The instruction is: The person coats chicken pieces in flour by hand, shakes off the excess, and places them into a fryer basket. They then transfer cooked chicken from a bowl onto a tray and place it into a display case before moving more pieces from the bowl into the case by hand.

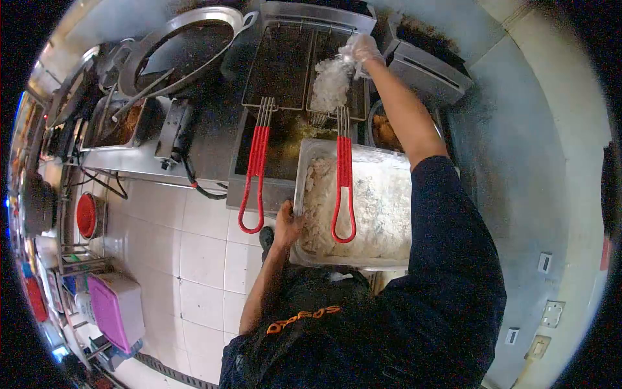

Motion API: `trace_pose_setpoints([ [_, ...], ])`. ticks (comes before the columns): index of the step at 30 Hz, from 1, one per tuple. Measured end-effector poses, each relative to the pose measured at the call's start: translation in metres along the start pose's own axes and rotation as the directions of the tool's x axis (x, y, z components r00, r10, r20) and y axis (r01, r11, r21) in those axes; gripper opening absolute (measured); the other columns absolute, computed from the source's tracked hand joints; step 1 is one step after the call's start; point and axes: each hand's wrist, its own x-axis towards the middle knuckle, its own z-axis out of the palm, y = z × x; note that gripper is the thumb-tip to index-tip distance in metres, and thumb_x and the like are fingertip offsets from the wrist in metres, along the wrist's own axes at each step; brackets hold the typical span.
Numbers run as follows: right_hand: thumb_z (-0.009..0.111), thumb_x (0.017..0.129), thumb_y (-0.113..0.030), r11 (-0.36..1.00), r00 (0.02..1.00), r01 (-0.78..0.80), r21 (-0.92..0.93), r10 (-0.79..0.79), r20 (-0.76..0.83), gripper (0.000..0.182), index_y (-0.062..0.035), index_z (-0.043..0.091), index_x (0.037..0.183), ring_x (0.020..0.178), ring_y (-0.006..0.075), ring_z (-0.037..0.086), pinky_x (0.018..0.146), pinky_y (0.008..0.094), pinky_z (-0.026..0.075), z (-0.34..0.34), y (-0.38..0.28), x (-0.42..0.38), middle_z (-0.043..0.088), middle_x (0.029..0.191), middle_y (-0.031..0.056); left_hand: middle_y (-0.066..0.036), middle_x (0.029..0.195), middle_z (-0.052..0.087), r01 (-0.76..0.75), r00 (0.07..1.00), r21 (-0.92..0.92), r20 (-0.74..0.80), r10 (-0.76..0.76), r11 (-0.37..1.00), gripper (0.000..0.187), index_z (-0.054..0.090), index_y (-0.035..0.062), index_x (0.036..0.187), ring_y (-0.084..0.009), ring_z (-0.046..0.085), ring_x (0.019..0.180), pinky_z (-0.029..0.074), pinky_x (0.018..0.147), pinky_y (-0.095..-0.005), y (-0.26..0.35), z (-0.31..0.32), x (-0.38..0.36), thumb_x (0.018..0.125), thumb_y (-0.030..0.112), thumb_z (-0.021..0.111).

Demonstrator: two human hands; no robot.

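Observation:
My left hand [289, 225] grips the left edge of a clear tub [300, 188] of white flour-like powder, held at my front. In a thin clear glove, my right hand [364, 55] is closed at the back of the right fryer basket, touching pale, floury pieces [331, 83] that lie in it; the exact hold is blurred. The right basket's red handle [344, 168] reaches over the tub. Beside it, the left wire basket [278, 65] has its red handle [256, 162] pointing toward me. Oil [291, 133] shows below the baskets.
A large pan [184, 52] and a metal tray of brown food [123, 123] stand at the back left. Browned food [383, 129] sits in a container right of the fryer. A lidded purple box [110, 311] and a red bowl [86, 215] are at the lower left.

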Motion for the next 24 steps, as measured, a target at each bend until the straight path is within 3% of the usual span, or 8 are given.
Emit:
trace_pose_setpoints([
  [2, 0.06, 0.072, -0.046, 0.997, 0.939, 0.076, -0.032, -0.082, -0.334, 0.044, -0.0051, 0.065, 0.086, 0.073, 0.0217, 0.061, 0.067, 0.0344, 0.049, 0.006, 0.011, 0.004, 0.064, 0.078, 0.0109, -0.006, 0.079, 0.049, -0.026, 0.999, 0.027, -0.018, 0.026, 0.999, 0.018, 0.049, 0.0002, 0.085, -0.0167, 0.046, 0.073, 0.041, 0.064, -0.0322, -0.014, 0.0, 0.004, 0.07, 0.006, 0.056],
  [5, 0.059, 0.073, -0.046, 0.99, 0.912, 0.027, -0.135, -0.079, -0.402, 0.044, -0.0051, 0.064, 0.088, 0.071, 0.0205, 0.061, 0.064, 0.0352, 0.049, -0.002, 0.016, 0.009, 0.064, 0.077, 0.0075, -0.006, 0.079, 0.05, -0.146, 0.988, 0.017, -0.051, 0.147, 0.989, 0.018, 0.049, -0.0001, 0.085, -0.0154, 0.046, 0.071, 0.042, 0.059, -0.0324, -0.028, 0.003, 0.012, 0.069, 0.006, 0.056],
  [7, 0.058, 0.073, -0.047, 0.685, 0.965, 0.256, 0.682, -0.139, -0.222, 0.044, -0.005, 0.062, 0.085, 0.061, 0.0177, 0.058, 0.057, 0.0331, 0.048, 0.013, 0.058, 0.0, 0.063, 0.071, 0.004, -0.007, 0.081, 0.051, -0.144, 0.989, -0.043, -0.026, 0.143, 0.989, 0.02, 0.049, -0.0008, 0.085, -0.0149, 0.046, 0.071, 0.042, 0.058, -0.0318, -0.023, 0.003, 0.004, 0.068, 0.006, 0.056],
  [12, 0.058, 0.078, -0.037, 0.67, 0.676, 0.125, 0.731, -0.597, 0.432, 0.035, -0.0025, 0.062, 0.081, 0.065, 0.0138, 0.058, 0.058, 0.0275, 0.048, -0.074, 0.02, -0.199, 0.062, 0.071, 0.0048, -0.005, 0.081, 0.053, -0.097, 0.995, -0.037, 0.022, 0.098, 0.995, 0.026, 0.05, -0.0016, 0.087, -0.0128, 0.047, 0.073, 0.04, 0.064, -0.0269, -0.041, -0.001, 0.013, 0.063, 0.008, 0.056],
  [15, 0.058, 0.079, -0.033, 0.851, 0.479, 0.299, 0.431, -0.525, 0.704, 0.035, -0.003, 0.059, 0.097, 0.092, 0.0194, 0.058, 0.075, 0.0301, 0.048, -0.056, -0.017, -0.276, 0.06, 0.096, 0.0096, -0.004, 0.082, 0.053, -0.097, 0.994, -0.185, 0.032, 0.105, 0.978, 0.025, 0.051, -0.0015, 0.087, -0.0115, 0.046, 0.074, 0.039, 0.065, -0.0257, -0.001, 0.005, 0.004, 0.069, 0.012, 0.059],
  [16, 0.058, 0.08, -0.033, 0.597, 0.442, -0.24, 0.765, -0.635, 0.634, 0.04, -0.0038, 0.054, 0.106, 0.101, 0.0199, 0.053, 0.082, 0.0319, 0.045, -0.01, -0.004, -0.289, 0.053, 0.109, 0.0099, -0.004, 0.082, 0.053, -0.069, 0.997, -0.115, 0.035, 0.073, 0.991, 0.025, 0.051, -0.0014, 0.088, -0.0114, 0.046, 0.075, 0.039, 0.065, -0.0257, 0.004, 0.005, 0.002, 0.074, 0.017, 0.06],
  [18, 0.057, 0.081, -0.032, -0.07, 0.584, -0.595, 0.801, -0.722, 0.37, 0.051, -0.0062, 0.042, 0.122, 0.117, 0.0197, 0.039, 0.092, 0.0344, 0.039, 0.092, 0.019, -0.317, 0.036, 0.129, 0.0088, -0.004, 0.083, 0.053, -0.041, 0.998, -0.045, 0.041, 0.043, 0.998, 0.027, 0.051, -0.0014, 0.088, -0.0113, 0.046, 0.075, 0.039, 0.066, -0.0257, 0.008, 0.008, 0.0, 0.078, 0.022, 0.06],
  [24, 0.055, 0.082, -0.029, -0.432, 0.755, -0.267, 0.862, -0.65, -0.092, 0.044, -0.0069, 0.043, 0.118, 0.104, 0.0174, 0.049, 0.087, 0.0319, 0.04, 0.135, -0.055, -0.328, 0.046, 0.118, 0.0069, -0.004, 0.078, 0.054, -0.058, 0.998, 0.101, -0.004, 0.059, 0.993, 0.033, 0.052, -0.0025, 0.088, -0.0109, 0.046, 0.074, 0.039, 0.067, -0.0269, 0.005, 0.003, 0.002, 0.084, 0.03, 0.055],
])
